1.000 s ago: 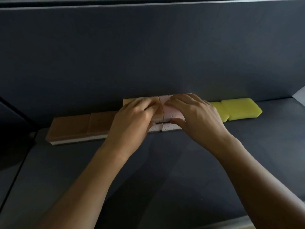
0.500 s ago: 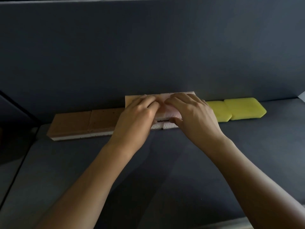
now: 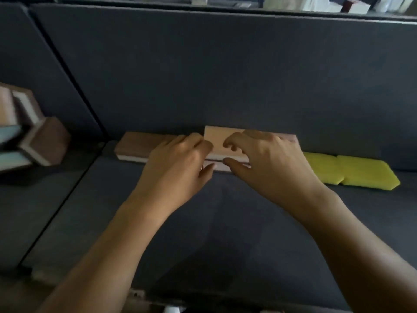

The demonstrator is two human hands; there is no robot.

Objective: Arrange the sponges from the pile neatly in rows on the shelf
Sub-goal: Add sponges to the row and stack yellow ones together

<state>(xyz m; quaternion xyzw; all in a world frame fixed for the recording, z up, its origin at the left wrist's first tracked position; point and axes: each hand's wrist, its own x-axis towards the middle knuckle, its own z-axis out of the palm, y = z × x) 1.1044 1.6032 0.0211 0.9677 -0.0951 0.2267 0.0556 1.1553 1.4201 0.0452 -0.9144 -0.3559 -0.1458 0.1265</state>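
Fingers have parted slightly over the pale sponges [image 3: 215,142], stacked mid-row at the shelf's [image 3: 225,222] far edge; left hand [image 3: 178,168] and right hand [image 3: 268,163] each pinch one. Brown sponges [image 3: 135,145] sit left, yellow sponges [image 3: 352,171] right. With the pile [image 3: 33,141] waiting far left, most work seemingly remains.

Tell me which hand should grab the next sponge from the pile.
Left, probably. Both hands hold the pink sponges, but the left hand is nearer the pile on the left; the right hand would cross over it.
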